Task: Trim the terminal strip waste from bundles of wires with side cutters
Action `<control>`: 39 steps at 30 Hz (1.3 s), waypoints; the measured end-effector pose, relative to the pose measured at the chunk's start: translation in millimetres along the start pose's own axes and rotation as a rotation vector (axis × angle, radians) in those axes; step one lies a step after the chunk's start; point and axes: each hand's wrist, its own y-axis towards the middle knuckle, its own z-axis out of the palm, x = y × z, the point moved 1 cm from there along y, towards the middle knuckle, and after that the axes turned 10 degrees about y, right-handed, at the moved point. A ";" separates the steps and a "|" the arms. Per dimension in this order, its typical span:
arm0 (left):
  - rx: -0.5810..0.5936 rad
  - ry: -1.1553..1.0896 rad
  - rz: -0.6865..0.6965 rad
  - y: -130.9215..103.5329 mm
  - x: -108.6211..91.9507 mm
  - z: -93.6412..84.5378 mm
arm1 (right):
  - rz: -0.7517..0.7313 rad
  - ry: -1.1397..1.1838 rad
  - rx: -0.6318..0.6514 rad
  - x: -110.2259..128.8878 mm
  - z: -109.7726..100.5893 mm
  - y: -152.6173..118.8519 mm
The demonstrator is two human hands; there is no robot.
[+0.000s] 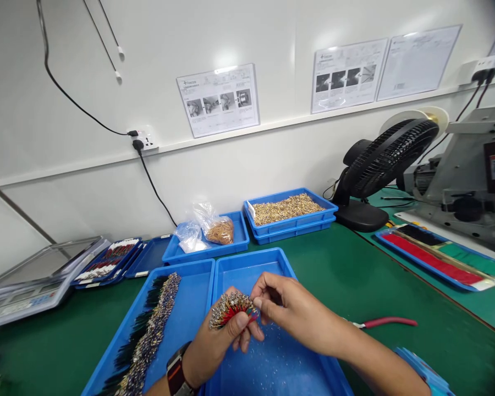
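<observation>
Head view: left hand (216, 344) grips a metal-tipped wire bundle (232, 308), tips fanned out, probably for access by the right hand (286, 308), pinched at its edge (can't tell on what), above the blue tray (272, 368), likely catching drops.

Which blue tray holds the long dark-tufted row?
The near-left tray, left of the bundle in the left hand. It alone carries that row; the near-right tray has none.
</observation>
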 end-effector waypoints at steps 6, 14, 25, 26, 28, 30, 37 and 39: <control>0.020 0.052 0.069 -1.2 -11.7 2.3 | -0.013 -0.197 -0.095 3.8 7.7 -2.6; -0.027 0.035 0.004 -0.3 -5.3 2.5 | -0.060 -0.322 -0.027 12.1 1.2 -4.3; -0.048 0.081 -0.018 -0.1 -6.2 3.0 | -0.045 -0.194 -0.084 6.6 2.0 -0.2; -0.052 0.073 -0.030 0.1 -5.8 3.2 | -0.047 -0.193 -0.094 4.6 3.2 -0.2; -0.052 0.072 -0.044 0.7 -7.0 4.4 | -0.058 -0.196 -0.120 0.9 6.5 -1.0; -0.035 0.088 -0.047 1.2 -10.1 6.3 | -0.088 -0.231 -0.154 -1.8 9.8 -2.0; -0.093 0.118 -0.076 6.9 -11.9 2.7 | -0.050 -0.106 -0.088 -5.1 5.4 0.4; -0.113 0.136 -0.057 11.8 -10.7 2.7 | -0.027 -0.049 -0.043 -10.0 0.2 -1.1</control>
